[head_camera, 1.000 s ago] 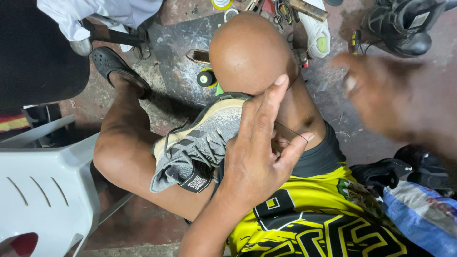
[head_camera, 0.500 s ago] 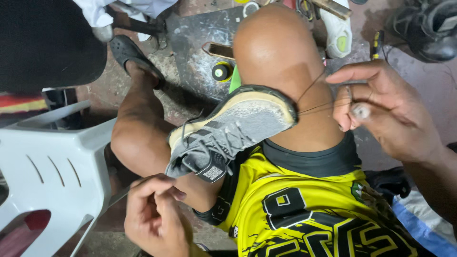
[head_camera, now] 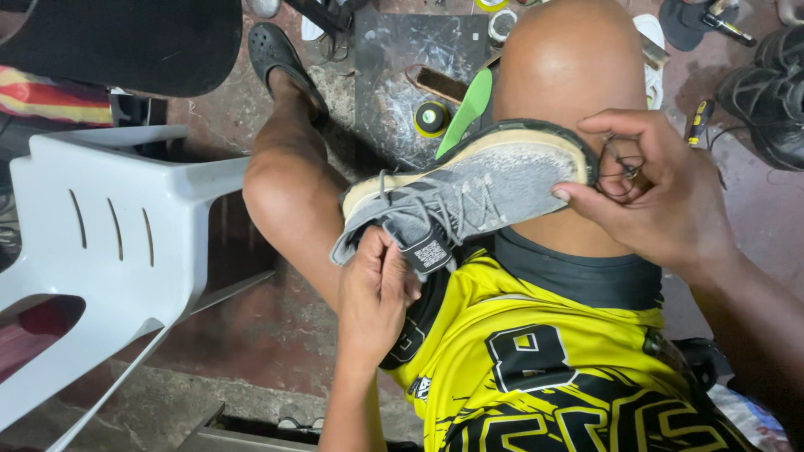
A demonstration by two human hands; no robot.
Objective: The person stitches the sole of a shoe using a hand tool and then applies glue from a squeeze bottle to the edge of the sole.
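Now moved to the shoe [head_camera: 469, 197], the right hand [head_camera: 662, 201] pinches thread at its toe; left hand [head_camera: 377, 293] grips the heel, steadying it.

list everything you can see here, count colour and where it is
shoe: 1, grey knit upper with a pale sole edge, lying across the knees
thread: 1, dark, looped at the shoe's toe end
insole: 1, green, on the floor beyond the shoe
tape roll: 1, yellow and black, on the floor slab
plastic chair: 1, white, at the left
sandal: 1, black, worn on the foot at top left
black shoes: a pair, black, far right on the floor
shorts: 1, yellow and black, on the lap
left hand: gripping the shoe's tongue and heel end
right hand: pinching the toe edge and thread
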